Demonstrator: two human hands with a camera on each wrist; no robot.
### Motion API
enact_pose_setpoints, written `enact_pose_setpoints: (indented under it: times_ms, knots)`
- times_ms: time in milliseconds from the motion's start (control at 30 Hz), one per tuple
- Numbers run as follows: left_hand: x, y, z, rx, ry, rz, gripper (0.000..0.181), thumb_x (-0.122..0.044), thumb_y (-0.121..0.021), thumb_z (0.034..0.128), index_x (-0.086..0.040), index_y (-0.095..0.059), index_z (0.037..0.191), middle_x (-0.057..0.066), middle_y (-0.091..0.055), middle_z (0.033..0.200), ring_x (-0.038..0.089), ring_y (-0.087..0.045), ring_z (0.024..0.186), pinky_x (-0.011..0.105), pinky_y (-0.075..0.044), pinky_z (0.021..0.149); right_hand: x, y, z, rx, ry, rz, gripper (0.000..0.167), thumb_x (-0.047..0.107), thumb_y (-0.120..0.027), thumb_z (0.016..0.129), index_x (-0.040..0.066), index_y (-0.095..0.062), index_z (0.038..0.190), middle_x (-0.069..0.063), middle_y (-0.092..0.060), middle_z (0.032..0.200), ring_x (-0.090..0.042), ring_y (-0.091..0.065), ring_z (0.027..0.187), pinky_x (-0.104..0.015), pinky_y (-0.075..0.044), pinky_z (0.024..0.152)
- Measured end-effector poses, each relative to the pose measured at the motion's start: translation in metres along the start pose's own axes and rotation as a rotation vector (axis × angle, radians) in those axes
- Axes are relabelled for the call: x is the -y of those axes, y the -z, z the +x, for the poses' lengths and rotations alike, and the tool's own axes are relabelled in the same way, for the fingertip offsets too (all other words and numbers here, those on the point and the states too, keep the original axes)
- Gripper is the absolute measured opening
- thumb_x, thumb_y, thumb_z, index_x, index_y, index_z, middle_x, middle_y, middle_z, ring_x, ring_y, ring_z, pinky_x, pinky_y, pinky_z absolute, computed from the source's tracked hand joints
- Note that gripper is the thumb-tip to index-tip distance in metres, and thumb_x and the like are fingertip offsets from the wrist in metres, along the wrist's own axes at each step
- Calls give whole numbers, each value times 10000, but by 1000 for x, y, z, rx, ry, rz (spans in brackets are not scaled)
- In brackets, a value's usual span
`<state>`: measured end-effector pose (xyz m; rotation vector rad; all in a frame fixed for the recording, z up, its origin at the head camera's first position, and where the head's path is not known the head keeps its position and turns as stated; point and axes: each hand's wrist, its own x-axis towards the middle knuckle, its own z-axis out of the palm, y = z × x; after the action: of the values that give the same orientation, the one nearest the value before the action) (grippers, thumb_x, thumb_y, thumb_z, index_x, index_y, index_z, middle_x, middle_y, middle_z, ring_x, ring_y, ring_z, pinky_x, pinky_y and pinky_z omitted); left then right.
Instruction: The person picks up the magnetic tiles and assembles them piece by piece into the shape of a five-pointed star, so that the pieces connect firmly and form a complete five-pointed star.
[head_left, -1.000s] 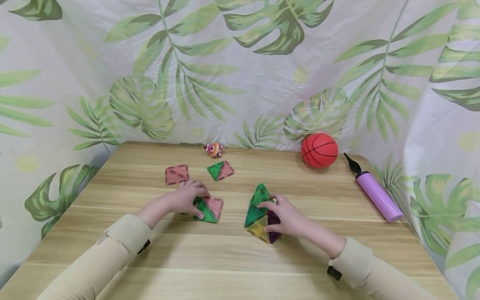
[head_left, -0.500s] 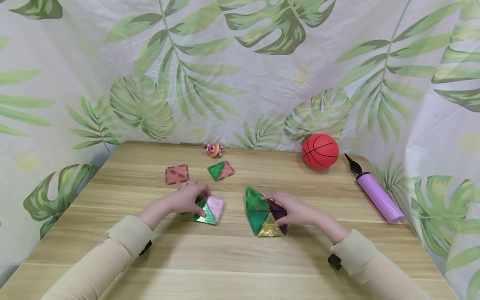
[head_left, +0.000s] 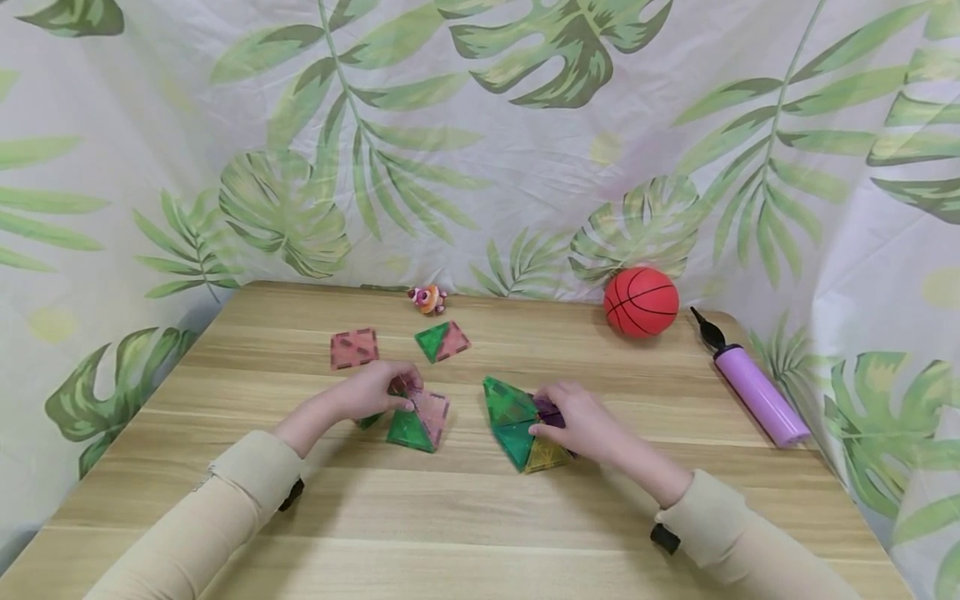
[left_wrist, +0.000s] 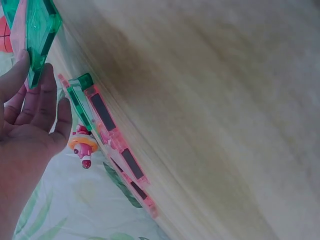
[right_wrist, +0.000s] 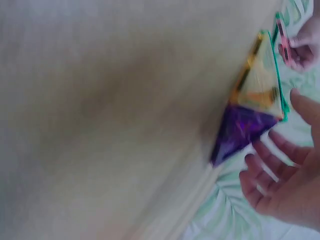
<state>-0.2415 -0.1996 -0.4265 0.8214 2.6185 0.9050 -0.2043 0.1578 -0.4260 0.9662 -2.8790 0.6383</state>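
Note:
My left hand (head_left: pixel 375 392) pinches a piece made of translucent magnetic tiles, a green triangle (head_left: pixel 408 432) joined to a pink one (head_left: pixel 434 412). In the left wrist view the thumb lies against the green tile (left_wrist: pixel 41 37), with fingers behind it. My right hand (head_left: pixel 576 421) curls its thumb and fingers about the peak of a magnetic tile pyramid (head_left: pixel 513 446). That pyramid has green, yellow (right_wrist: pixel 260 82) and purple (right_wrist: pixel 242 129) triangles. The right wrist view shows its peak between thumb and fingers; exact contact is blurred.
Farther back on the wooden table (head_left: pixel 450 533) lie a pink tile piece (head_left: pixel 354 348) and a green-and-pink one (head_left: pixel 442 341). A small toy figure (head_left: pixel 427 299) stands behind them. At the right are a red ball (head_left: pixel 641 302) and a purple hand pump (head_left: pixel 759 393).
The pyramid has turned under my right hand, its green side swinging to the left. My left hand's fingers have shifted up on the green-and-pink piece, which stays almost in place.

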Motion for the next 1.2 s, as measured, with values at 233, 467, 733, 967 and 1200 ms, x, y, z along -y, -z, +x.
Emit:
enact_pose_setpoints:
  times_ms: [233, 467, 733, 967, 1200]
  knots:
    - [3, 2, 0, -10, 10, -85, 226, -114, -699, 846, -108, -614, 1056, -19, -634, 937, 125, -586, 878, 286, -495, 772, 4, -7, 0, -10, -41, -35, 425, 364, -748, 797, 99, -634, 1109, -65, -621, 1061, -266, -580, 1022, -447, -481, 872]
    - [6, 6, 2, -49, -10, -204, 207, -114, -640, 895, -38, -605, 1084, 24, -659, 958, 147, -619, 907, 280, -509, 804, 2, -3, 5, 53, 13, -9, 425, 330, -732, 816, 117, -626, 1168, -83, -615, 1142, -289, -548, 1087, -488, -457, 907]
    - [-3, 19, 6, -89, 6, -263, 241, -114, -612, 917, 2, -562, 1122, 77, -689, 971, 177, -643, 928, 277, -507, 798, -3, -3, 12, 142, 108, 31, 418, 284, -692, 854, 146, -601, 1237, -103, -579, 1242, -305, -487, 1190, -507, -410, 970]
    - [-21, 29, 22, -100, 47, -275, 226, -163, -600, 933, -29, -579, 1113, 73, -670, 983, 170, -620, 926, 303, -501, 782, -7, -6, 22, 167, 235, 61, 394, 274, -667, 873, 151, -596, 1240, -47, -596, 1235, -267, -481, 1183, -472, -385, 990]
    - [-55, 31, 44, -95, -6, -239, 164, -154, -606, 928, -37, -633, 1040, 67, -673, 965, 221, -635, 923, 291, -507, 764, -3, 11, 40, -12, 264, 158, 267, 176, -664, 876, 58, -669, 1116, -56, -689, 1045, -223, -602, 1007, -437, -476, 873]
